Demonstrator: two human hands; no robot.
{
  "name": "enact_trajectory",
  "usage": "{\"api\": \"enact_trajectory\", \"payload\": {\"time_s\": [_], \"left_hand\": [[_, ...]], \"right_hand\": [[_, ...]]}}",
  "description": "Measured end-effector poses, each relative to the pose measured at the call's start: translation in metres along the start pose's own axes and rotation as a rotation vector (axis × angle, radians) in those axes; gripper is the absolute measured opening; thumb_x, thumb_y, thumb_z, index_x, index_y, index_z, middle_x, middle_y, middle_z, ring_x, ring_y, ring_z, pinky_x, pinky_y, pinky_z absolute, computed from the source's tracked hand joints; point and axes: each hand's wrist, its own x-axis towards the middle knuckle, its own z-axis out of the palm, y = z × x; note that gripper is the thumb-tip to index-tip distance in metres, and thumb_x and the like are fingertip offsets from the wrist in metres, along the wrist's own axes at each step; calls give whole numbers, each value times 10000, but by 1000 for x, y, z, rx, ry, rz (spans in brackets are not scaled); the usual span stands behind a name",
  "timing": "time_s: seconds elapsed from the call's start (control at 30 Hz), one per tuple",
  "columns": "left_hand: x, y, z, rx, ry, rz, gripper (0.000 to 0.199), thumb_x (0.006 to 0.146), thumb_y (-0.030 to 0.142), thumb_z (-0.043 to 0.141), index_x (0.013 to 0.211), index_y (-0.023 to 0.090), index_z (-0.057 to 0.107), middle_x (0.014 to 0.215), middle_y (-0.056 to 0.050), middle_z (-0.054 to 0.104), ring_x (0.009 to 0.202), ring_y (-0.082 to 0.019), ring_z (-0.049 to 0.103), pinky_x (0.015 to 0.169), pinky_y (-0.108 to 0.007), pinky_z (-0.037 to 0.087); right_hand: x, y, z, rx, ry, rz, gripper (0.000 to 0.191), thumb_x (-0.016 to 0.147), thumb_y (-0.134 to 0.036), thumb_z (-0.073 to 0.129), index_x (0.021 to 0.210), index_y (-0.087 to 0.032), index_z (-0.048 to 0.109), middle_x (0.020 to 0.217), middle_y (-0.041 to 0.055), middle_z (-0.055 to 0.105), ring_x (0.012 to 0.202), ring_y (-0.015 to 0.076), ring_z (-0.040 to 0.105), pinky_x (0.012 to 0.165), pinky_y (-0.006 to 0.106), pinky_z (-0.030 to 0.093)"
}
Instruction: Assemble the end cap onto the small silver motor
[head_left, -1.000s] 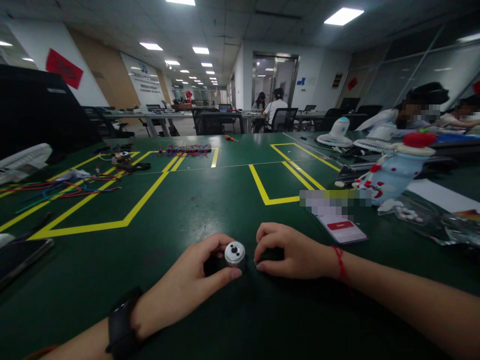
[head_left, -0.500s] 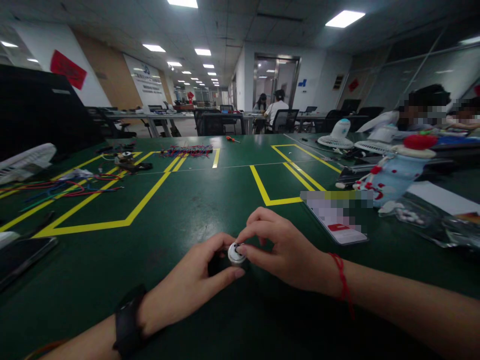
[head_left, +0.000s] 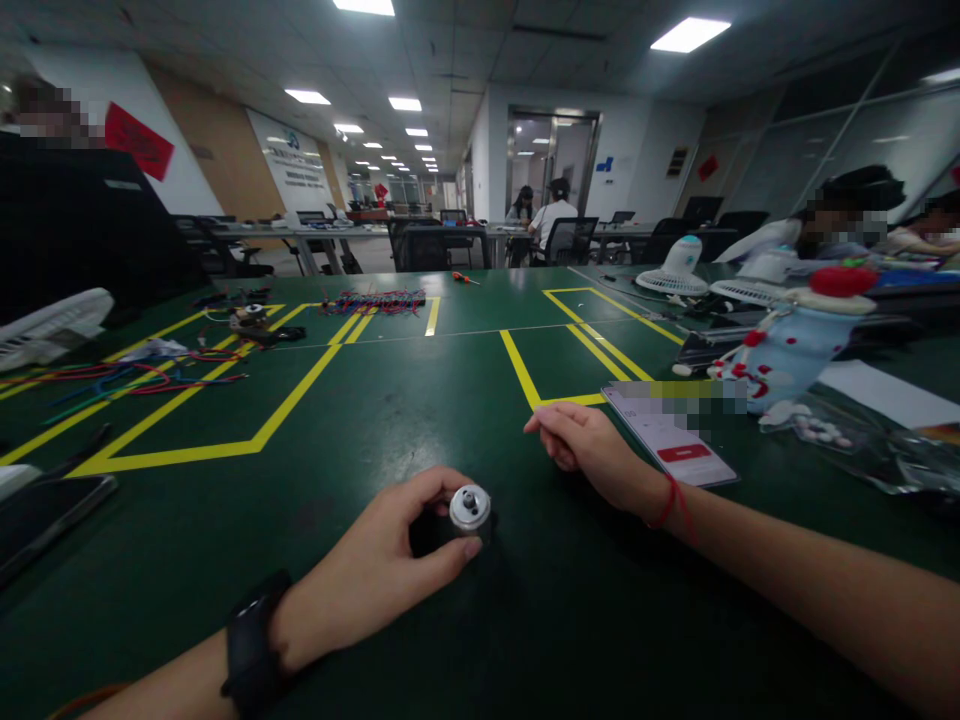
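Note:
A small silver electric motor [head_left: 470, 510] stands upright on the green table, its end with a short round shaft and small dark holes facing up. My left hand [head_left: 390, 560] is closed around its side, thumb in front and fingers behind. My right hand [head_left: 592, 450] is apart from the motor, up and to the right, close to the left edge of a phone [head_left: 675, 445]. Its fingers are curled in with thumb and forefinger together; whether something small is between them is hidden.
Loose coloured wires [head_left: 157, 375] lie on the left, with a wire bundle [head_left: 379, 302] farther back. A screwdriver [head_left: 465, 279] lies near the far edge. On the right are a blue cup-shaped figure [head_left: 799, 340], small fans [head_left: 675, 268] and a clear plastic bag [head_left: 825, 430]. Yellow tape [head_left: 262, 430] marks the table.
My right hand has left the top of the motor and moved right and away, its fingers curling in. The motor's shaft now shows. My left hand keeps its hold.

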Motion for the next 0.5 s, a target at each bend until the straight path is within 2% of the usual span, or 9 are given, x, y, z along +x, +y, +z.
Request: {"api": "enact_trajectory", "payload": {"time_s": [0.07, 0.5], "left_hand": [[0, -1, 0, 4, 6, -1, 246, 835, 179, 600, 1071, 234, 555, 1028, -5, 635, 942, -200, 589, 828, -308, 460], [-1, -1, 0, 13, 1, 6, 277, 834, 166, 608, 1084, 253, 529, 1045, 9, 619, 956, -193, 582, 841, -307, 456]], "right_hand": [[0, 5, -2, 39, 1, 13, 299, 888, -420, 483, 828, -154, 607, 591, -53, 428, 473, 70, 338, 443, 223, 246], [-4, 1, -2, -184, -22, -58, 277, 888, -381, 502, 823, -155, 650, 634, -31, 486, 528, 82, 393, 509, 235, 307]]}}
